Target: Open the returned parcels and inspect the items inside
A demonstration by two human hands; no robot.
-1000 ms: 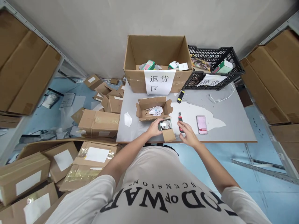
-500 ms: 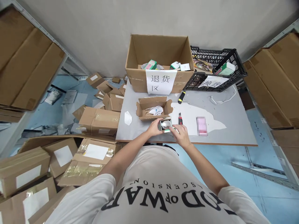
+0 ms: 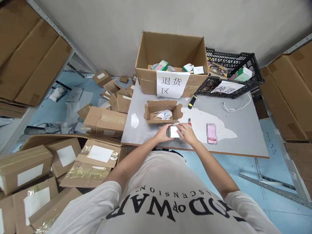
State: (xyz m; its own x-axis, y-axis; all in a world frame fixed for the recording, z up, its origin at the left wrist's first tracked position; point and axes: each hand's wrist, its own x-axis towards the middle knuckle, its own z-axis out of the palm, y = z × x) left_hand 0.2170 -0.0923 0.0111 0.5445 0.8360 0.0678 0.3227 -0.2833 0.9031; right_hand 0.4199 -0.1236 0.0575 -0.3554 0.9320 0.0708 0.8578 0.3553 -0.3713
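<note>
Near the table's front edge, a small white box (image 3: 175, 132) is between my two hands, its white lid face turned up. My left hand (image 3: 162, 133) is closed round its left side. On the right end, the fingers of my right hand (image 3: 187, 133) press against the lid. What lies inside the box is hidden. Just beyond is an open brown carton (image 3: 161, 119) with crumpled white packing (image 3: 165, 114) in it. A red and black utility knife (image 3: 189, 121) shows partly behind my right hand.
A large carton (image 3: 149, 78) with a paper sign and a black crate (image 3: 229, 87) hold small boxes at the back. A yellow and black cutter (image 3: 192, 102), a pink blurred item (image 3: 212, 133) and a white cable (image 3: 237, 110) lie on the table (image 3: 248, 136). Cartons (image 3: 104, 122) are piled left.
The small box stood open with a round shiny thing showing inside; its white lid now covers it. My right hand has moved over the lid. The view has shifted slightly.
</note>
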